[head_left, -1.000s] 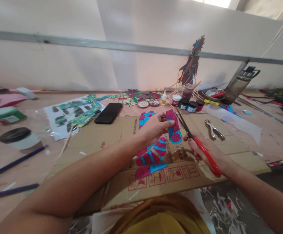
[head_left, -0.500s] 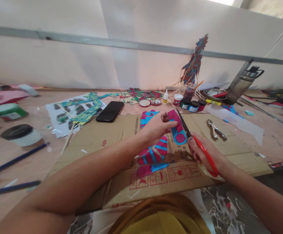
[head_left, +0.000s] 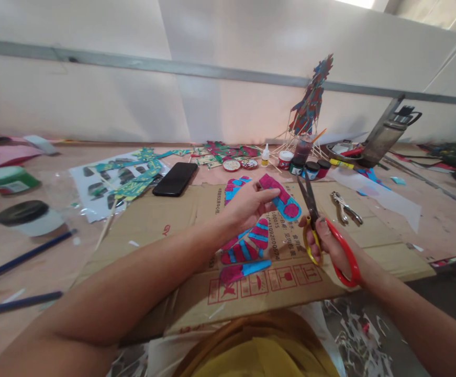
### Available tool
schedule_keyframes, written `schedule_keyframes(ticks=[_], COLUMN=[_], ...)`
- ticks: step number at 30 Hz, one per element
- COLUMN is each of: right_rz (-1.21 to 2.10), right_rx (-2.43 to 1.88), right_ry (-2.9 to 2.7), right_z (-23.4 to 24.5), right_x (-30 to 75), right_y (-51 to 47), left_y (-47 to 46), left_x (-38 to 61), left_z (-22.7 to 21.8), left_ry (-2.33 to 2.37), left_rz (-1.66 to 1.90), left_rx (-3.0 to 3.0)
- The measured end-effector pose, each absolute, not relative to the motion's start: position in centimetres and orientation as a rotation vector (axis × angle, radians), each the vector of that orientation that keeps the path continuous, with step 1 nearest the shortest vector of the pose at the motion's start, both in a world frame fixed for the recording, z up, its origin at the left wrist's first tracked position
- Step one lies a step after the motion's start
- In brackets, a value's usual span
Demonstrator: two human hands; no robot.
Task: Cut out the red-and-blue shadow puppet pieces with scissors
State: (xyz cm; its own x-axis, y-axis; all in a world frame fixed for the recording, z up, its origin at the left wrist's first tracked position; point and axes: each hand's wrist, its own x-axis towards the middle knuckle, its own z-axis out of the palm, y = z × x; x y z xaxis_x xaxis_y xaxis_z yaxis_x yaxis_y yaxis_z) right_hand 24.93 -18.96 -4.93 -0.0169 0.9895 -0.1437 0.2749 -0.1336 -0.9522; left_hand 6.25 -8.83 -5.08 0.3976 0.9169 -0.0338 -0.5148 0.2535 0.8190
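Observation:
My left hand (head_left: pixel 247 205) pinches a pink and blue painted cutout (head_left: pixel 280 197) and holds it just above the flattened cardboard sheet (head_left: pixel 165 220). My right hand (head_left: pixel 332 251) grips red and yellow scissors (head_left: pixel 322 230), blades slightly apart and pointing up, just right of the cutout and not touching it. More pink and blue cutout pieces (head_left: pixel 245 250) lie on the cardboard under my left wrist.
A black phone (head_left: pixel 175 179) lies at the cardboard's far left corner. Metal pliers (head_left: pixel 344 207) rest right of the scissors. Small paint pots (head_left: pixel 308 168), a glue bottle (head_left: pixel 265 155), a standing puppet figure (head_left: pixel 310 99) and a steel flask (head_left: pixel 385 135) line the back. Paper scraps litter the floor.
The scissors have swung away from the cutout's edge and now point upright with the blades apart. My left hand has tilted the cutout flatter, to the right.

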Motion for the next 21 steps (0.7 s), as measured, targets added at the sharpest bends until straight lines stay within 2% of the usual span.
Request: schedule_keyframes(ticks=[8,21], right_rz=[1.149,1.118], right_rx=[-1.471,-1.528], right_ry=[-1.455,-1.501], right_z=[-4.92,-5.05], right_x=[24.96,25.04], right_y=[-18.71,-18.37], left_y=[-8.92,-9.03], left_x=[6.29,6.43], left_z=[-4.08,-4.53], left_ry=[0.575,0.554], left_rz=[1.266,1.242], left_rx=[0.69,0.729])
